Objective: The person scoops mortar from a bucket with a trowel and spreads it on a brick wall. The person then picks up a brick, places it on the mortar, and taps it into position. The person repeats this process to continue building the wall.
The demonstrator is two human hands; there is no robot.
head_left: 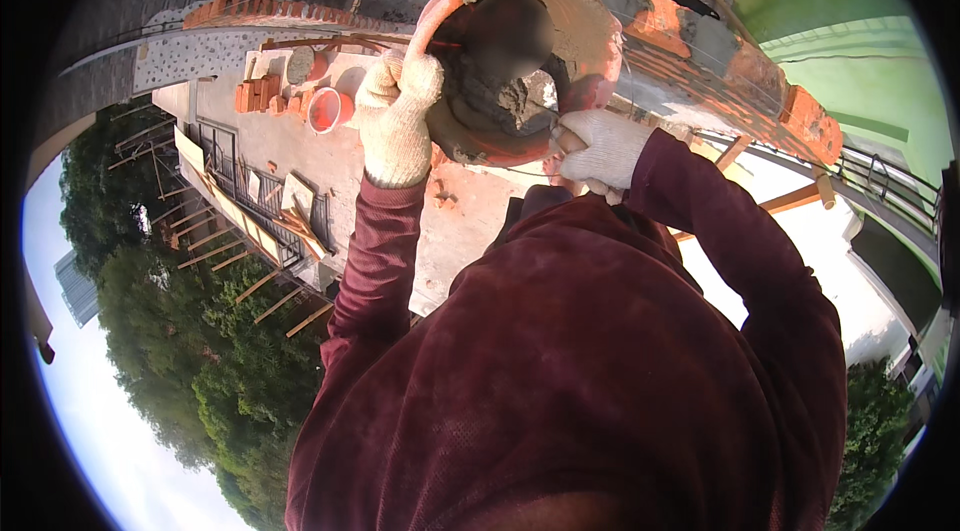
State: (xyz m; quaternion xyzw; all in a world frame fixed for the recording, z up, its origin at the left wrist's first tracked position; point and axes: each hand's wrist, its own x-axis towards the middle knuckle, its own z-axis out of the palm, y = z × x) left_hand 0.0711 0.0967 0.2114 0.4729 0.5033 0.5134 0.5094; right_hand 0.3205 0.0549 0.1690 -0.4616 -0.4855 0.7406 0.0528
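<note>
The brick wall (800, 113) runs along the right. Left of it the bucket (597, 36) tilts, mouth facing near, with mortar (470, 116) inside. The left hand (398, 121) is clamped on its left rim; the right hand (608, 149) curls at the near right rim, around what I can't tell. If the left grip slips, the weight could spill mortar, I'd say. I can read no writing anywhere.

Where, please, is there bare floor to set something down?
The pale concrete floor looks bare between the small red bucket and the pale wooden boards. It is crowded by the stacked orange bricks beside that bucket, and at the large orange-red mortar bucket, between the white-gloved left hand and right hand.
</note>
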